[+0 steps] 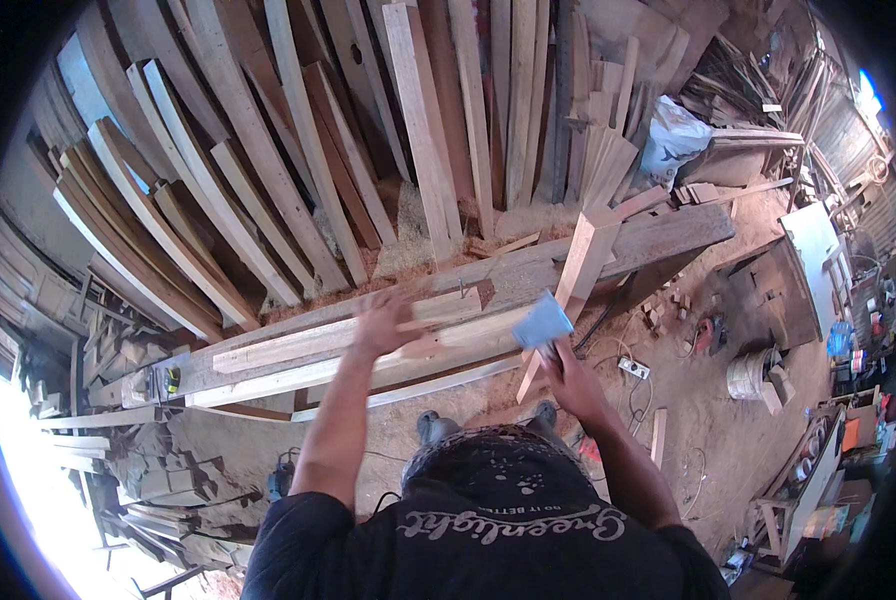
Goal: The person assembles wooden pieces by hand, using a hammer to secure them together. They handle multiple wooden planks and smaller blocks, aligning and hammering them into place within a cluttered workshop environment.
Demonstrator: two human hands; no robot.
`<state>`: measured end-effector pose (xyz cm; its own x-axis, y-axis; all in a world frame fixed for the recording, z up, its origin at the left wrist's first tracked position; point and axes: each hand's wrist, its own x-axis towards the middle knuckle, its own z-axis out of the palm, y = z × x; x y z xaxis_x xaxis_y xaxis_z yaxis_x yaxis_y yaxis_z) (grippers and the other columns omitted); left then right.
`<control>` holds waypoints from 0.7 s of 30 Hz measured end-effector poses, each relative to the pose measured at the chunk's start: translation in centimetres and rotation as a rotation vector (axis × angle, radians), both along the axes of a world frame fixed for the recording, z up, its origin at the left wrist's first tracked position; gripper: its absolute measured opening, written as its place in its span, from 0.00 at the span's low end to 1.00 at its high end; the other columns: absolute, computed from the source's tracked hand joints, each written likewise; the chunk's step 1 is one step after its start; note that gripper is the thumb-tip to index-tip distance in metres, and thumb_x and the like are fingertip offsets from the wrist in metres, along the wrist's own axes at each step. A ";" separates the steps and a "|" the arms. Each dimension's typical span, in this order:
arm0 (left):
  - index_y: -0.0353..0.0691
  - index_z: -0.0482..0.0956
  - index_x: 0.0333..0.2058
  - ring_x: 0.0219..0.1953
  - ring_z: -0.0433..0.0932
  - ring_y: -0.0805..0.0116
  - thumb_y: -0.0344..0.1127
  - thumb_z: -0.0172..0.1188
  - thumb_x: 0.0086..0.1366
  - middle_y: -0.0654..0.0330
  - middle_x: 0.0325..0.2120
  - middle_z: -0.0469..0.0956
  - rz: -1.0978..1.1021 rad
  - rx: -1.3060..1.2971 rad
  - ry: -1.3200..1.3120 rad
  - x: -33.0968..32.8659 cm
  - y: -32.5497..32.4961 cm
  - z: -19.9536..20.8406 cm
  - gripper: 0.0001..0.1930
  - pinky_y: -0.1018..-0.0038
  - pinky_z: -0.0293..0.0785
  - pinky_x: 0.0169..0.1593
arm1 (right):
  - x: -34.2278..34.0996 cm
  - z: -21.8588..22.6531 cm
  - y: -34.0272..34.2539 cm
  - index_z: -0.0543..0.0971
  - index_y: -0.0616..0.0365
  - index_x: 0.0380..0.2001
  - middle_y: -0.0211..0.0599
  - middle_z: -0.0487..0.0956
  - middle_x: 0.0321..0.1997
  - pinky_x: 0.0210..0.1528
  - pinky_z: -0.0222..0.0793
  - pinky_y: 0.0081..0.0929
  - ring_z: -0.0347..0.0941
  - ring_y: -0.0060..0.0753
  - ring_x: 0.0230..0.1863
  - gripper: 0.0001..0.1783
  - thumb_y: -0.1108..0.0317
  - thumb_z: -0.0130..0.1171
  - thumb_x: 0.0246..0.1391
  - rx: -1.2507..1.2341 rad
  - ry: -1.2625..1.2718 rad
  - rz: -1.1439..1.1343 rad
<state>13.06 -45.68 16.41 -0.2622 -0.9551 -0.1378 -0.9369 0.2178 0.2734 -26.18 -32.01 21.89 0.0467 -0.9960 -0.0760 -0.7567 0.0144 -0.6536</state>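
"What are the hands doing?"

"The left hand (381, 326) (blurred) has its fingers spread over the pale boards (288, 351); whether it touches, I can't tell. The right hand (562, 374) is closed round the dark handle of a light-blue tool (543, 322)."

"And where's that tool?"

"Over the pale beam (585, 255) set crosswise on the bench (673, 238)."

"Further out?"

"Tall planks (423, 130) standing beyond the bench, and a white socket strip (633, 368) on the ground, to the right."
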 end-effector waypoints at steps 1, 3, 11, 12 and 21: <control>0.53 0.66 0.72 0.76 0.57 0.50 0.76 0.70 0.50 0.50 0.71 0.66 0.053 0.163 0.056 3.2 0.3 -0.1 0.56 0.38 0.37 0.77 | -1.8 -2.0 2.1 0.68 0.54 0.67 0.68 0.78 0.57 0.59 0.71 0.59 0.76 0.69 0.59 0.28 0.52 0.52 0.71 0.047 -0.008 -0.021; 0.54 0.64 0.73 0.75 0.59 0.48 0.79 0.69 0.47 0.51 0.72 0.65 0.216 0.105 -0.032 7.9 3.2 0.9 0.59 0.41 0.43 0.77 | -3.9 -2.1 5.6 0.68 0.60 0.66 0.69 0.76 0.61 0.60 0.70 0.60 0.73 0.69 0.62 0.30 0.52 0.52 0.71 0.462 0.103 -0.112; 0.42 0.76 0.28 0.31 0.82 0.52 0.75 0.73 0.46 0.57 0.25 0.80 0.109 -0.217 0.050 11.8 1.4 -3.5 0.37 0.55 0.77 0.37 | -15.9 -26.3 28.6 0.76 0.61 0.52 0.55 0.83 0.50 0.50 0.75 0.49 0.80 0.58 0.50 0.19 0.60 0.60 0.64 0.704 0.014 -0.324; 0.42 0.75 0.26 0.28 0.81 0.52 0.74 0.74 0.46 0.57 0.22 0.79 0.115 -0.229 0.051 10.3 1.0 -0.4 0.37 0.55 0.76 0.34 | -14.5 -21.6 31.5 0.78 0.61 0.48 0.53 0.83 0.50 0.49 0.74 0.49 0.80 0.57 0.48 0.16 0.62 0.61 0.62 0.625 -0.083 -0.307; 0.37 0.85 0.28 0.19 0.79 0.59 0.71 0.77 0.47 0.56 0.16 0.77 0.172 -0.443 0.111 2.3 -1.2 22.0 0.36 0.62 0.76 0.28 | -12.9 -25.5 37.6 0.82 0.64 0.44 0.51 0.85 0.44 0.49 0.76 0.48 0.83 0.55 0.46 0.20 0.57 0.64 0.61 1.023 -0.208 -0.666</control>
<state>15.33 -46.87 38.39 -0.0856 -0.9463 0.3119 -0.9399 0.1805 0.2897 -39.03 5.55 -3.64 -0.3419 -0.3173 -0.8846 -0.2890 0.9311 -0.2223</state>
